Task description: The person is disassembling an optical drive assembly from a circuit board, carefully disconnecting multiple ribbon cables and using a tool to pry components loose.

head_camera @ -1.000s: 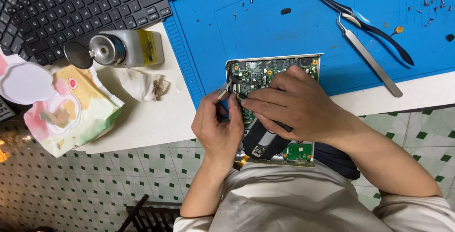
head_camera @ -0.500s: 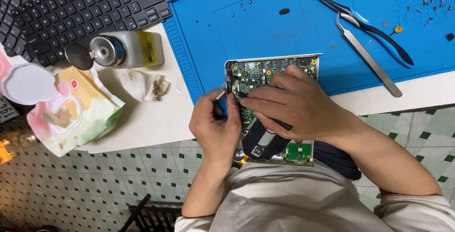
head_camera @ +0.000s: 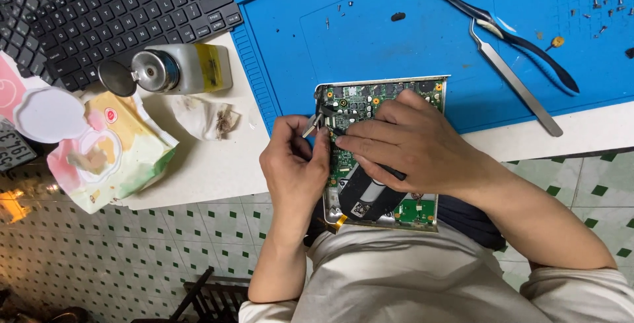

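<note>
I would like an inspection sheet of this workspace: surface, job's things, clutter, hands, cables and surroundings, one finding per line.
Surface: white table with a blue work mat on it.
Job's things: opened device with green circuit board, overhanging the table edge toward the person's lap.
Clutter: toothbrush, tweezers, small screws, dispenser bottle, used tissue, wet-wipe pack, black keyboard.
Hands: left hand pinches a thin tool at the board; right hand presses on the board.
Cables: nothing seen.
Surroundings: white floor tiles with green diamonds.
</note>
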